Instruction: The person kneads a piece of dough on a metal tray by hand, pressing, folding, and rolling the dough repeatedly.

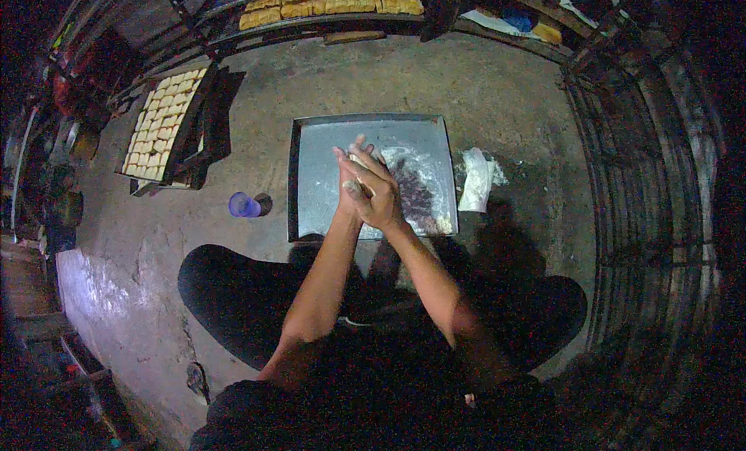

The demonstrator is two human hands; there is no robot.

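Note:
Palm against palm, my left hand (346,175) and my right hand (378,193) meet above a shallow metal tray (317,152) on the floor. The right hand lies over the left and covers much of it. Both have stretched fingers dusted with white powder. Whether anything sits between the palms is hidden. White powder that looks like flour (412,157) is smeared over the tray's right half. Just right of the tray lies a white bag (475,185), with powder spilled beside it.
A purple cup (244,205) stands left of the tray. Farther left, a propped tray (193,101) holds rows of pale dough pieces (162,128). Browned bread (334,6) lines a rack at the back. Slatted racks (653,179) stand at the right. My folded legs flank the near side.

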